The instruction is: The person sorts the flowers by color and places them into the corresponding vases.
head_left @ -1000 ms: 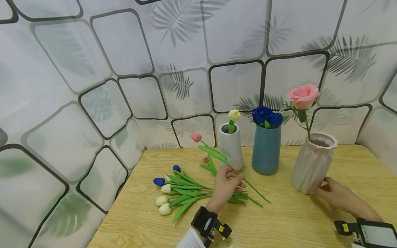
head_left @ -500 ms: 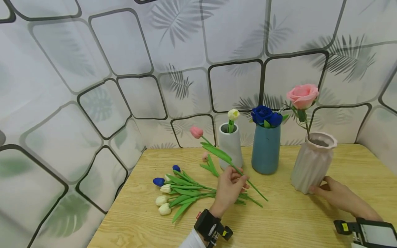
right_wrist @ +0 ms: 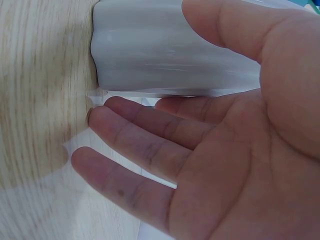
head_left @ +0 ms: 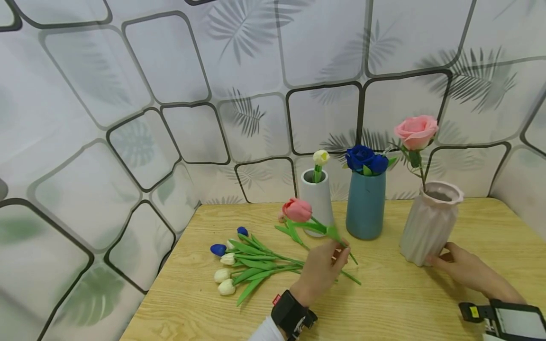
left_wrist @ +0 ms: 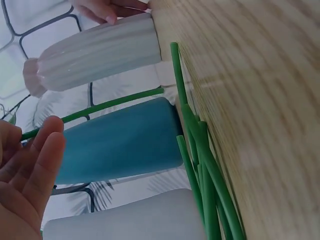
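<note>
My left hand pinches the green stem of a pink tulip above the table, its bloom tilted toward the head camera on the left. In the left wrist view the tulip's stem sticks out past the fingertips, across the blue vase. My right hand rests at the lower right side of a pale pink ribbed vase, which holds one pink rose. Seen from the right wrist, its fingers lie nearly straight beside the vase, with the thumb across it.
White and blue tulips lie in a bunch on the wooden table, stems pointing right. Another pink tulip lies behind them, its leaves showing. A white vase with a cream tulip and a blue vase with blue roses stand behind.
The pink tulip's bloom has swung down and right, toward the head camera. My left hand has shifted a little right and lower. The right hand and the vases stay put.
</note>
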`<action>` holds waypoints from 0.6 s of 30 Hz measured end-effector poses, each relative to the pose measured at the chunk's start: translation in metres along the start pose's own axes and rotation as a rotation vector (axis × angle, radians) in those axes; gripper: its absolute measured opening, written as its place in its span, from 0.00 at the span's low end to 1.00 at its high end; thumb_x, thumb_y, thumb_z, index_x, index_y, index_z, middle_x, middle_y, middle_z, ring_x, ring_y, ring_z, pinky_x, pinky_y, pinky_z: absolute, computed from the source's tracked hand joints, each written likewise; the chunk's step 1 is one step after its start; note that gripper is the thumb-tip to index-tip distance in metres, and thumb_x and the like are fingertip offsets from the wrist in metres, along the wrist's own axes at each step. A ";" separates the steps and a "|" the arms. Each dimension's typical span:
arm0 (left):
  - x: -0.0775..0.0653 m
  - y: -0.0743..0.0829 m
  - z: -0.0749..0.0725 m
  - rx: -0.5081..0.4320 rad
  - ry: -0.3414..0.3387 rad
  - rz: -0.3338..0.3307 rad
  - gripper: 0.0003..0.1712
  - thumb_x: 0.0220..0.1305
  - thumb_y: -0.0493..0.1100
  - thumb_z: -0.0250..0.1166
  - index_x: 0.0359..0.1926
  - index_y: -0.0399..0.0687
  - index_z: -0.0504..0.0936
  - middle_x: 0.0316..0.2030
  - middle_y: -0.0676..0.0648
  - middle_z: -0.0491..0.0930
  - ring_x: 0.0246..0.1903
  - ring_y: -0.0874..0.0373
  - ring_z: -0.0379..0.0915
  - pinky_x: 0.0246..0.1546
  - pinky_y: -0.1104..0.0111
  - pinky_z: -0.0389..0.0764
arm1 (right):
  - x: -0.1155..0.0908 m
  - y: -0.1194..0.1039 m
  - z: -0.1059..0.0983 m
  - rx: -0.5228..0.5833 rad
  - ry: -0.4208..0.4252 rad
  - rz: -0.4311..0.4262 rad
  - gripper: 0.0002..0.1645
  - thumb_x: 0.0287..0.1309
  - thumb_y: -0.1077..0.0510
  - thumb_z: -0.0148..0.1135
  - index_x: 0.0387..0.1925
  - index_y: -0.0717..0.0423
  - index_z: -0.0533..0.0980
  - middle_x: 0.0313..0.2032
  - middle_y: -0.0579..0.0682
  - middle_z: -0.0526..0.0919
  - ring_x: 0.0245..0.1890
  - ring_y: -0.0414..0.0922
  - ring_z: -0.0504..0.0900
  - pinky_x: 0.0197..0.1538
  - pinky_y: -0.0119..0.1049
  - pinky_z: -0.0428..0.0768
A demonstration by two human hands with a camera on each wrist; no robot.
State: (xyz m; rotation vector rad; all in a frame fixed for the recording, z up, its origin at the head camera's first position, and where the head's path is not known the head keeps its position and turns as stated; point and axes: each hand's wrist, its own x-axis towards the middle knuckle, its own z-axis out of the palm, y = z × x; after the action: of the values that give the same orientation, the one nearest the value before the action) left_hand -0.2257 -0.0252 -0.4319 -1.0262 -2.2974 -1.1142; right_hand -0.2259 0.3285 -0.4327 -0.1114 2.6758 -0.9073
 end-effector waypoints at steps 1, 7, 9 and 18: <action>0.000 0.001 0.000 0.035 -0.003 0.029 0.06 0.75 0.40 0.57 0.46 0.43 0.78 0.32 0.50 0.83 0.31 0.69 0.81 0.32 0.87 0.74 | 0.000 0.000 0.000 0.002 -0.001 0.000 0.52 0.73 0.36 0.47 0.64 0.86 0.50 0.55 0.80 0.72 0.51 0.69 0.78 0.44 0.57 0.80; 0.000 0.005 -0.001 0.301 -0.071 0.198 0.03 0.73 0.39 0.59 0.43 0.45 0.79 0.31 0.54 0.79 0.30 0.70 0.73 0.36 0.87 0.68 | -0.001 0.000 0.000 -0.002 0.008 0.003 0.52 0.73 0.36 0.47 0.64 0.85 0.51 0.53 0.79 0.74 0.50 0.68 0.79 0.44 0.56 0.80; 0.000 0.006 0.000 0.326 -0.067 0.262 0.05 0.71 0.39 0.61 0.45 0.44 0.80 0.35 0.53 0.81 0.33 0.70 0.76 0.39 0.87 0.70 | -0.001 0.001 0.000 -0.007 0.010 0.001 0.52 0.73 0.36 0.47 0.63 0.86 0.51 0.53 0.79 0.74 0.50 0.68 0.79 0.44 0.56 0.80; 0.006 0.018 0.007 0.246 0.029 0.451 0.08 0.70 0.39 0.63 0.48 0.44 0.79 0.45 0.49 0.84 0.37 0.69 0.81 0.41 0.89 0.70 | 0.000 0.000 0.000 0.013 0.002 0.010 0.52 0.73 0.36 0.48 0.64 0.85 0.51 0.56 0.81 0.70 0.52 0.70 0.77 0.45 0.57 0.79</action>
State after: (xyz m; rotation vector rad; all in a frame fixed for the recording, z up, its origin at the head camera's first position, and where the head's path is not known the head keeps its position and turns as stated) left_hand -0.2162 -0.0096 -0.4236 -1.3249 -1.9759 -0.6443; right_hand -0.2255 0.3282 -0.4326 -0.0944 2.6694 -0.9215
